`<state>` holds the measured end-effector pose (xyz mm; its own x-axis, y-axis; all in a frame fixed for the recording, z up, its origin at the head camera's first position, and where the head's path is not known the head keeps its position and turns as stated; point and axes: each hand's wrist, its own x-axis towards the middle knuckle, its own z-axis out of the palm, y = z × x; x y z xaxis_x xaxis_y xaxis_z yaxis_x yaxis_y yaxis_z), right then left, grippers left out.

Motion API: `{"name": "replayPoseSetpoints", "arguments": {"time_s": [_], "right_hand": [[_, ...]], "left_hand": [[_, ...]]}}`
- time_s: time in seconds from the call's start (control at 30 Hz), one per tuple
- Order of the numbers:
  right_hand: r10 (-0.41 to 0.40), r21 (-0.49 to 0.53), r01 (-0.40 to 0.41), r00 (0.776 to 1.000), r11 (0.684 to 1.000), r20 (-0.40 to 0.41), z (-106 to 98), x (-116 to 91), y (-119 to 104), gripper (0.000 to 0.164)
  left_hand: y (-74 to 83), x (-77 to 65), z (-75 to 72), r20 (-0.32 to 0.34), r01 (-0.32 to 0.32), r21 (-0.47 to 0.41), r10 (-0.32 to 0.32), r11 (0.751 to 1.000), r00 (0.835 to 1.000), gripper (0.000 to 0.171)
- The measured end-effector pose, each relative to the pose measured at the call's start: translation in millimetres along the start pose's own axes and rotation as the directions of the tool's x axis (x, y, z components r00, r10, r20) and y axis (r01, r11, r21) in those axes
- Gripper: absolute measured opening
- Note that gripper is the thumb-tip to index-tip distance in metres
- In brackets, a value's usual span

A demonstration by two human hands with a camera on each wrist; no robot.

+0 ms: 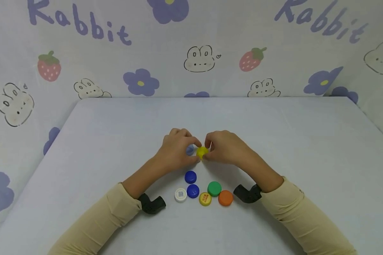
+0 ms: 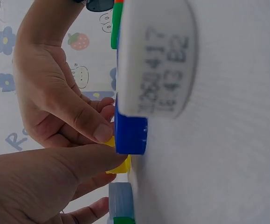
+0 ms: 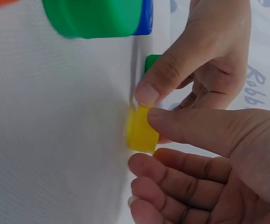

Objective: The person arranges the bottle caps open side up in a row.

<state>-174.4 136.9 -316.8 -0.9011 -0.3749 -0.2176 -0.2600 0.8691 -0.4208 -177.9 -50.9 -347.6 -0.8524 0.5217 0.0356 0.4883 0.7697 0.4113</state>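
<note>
A yellow bottle cap sits between the two hands near the middle of the table. My left hand pinches it from the left, thumb near and index finger far. From the right, my right hand pinches the same cap, its thumb on the near side, as the right wrist view shows. A pale translucent blue bottle cap lies under the arch of my left hand, partly covered. Close by is a green bottle cap, hidden by the hand in the head view.
Nearer the body lie two dark blue caps, a white cap, a printed yellow cap, a green cap and an orange cap. Black wrist mounts jut inward from both cuffs. A patterned cloth hangs behind the table.
</note>
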Motion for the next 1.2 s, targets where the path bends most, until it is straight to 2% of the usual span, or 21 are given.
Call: {"name": "replayPoseSetpoints", "arguments": {"time_s": [0.33,1.2], "right_hand": [[-0.047,0.095,0.049,0.999,0.994,-0.026,4.1,3.3,0.5,0.032],[-0.051,0.07,0.053,0.998,0.996,-0.025,5.0,4.1,0.1,0.026]], "left_hand": [[-0.9,-0.1,-1.4,-0.012,0.004,-0.005,-0.004,1.0,1.0,0.034],[0.4,-2.3,-5.3,0.005,0.001,0.026,-0.001,1.0,1.0,0.034]]}}
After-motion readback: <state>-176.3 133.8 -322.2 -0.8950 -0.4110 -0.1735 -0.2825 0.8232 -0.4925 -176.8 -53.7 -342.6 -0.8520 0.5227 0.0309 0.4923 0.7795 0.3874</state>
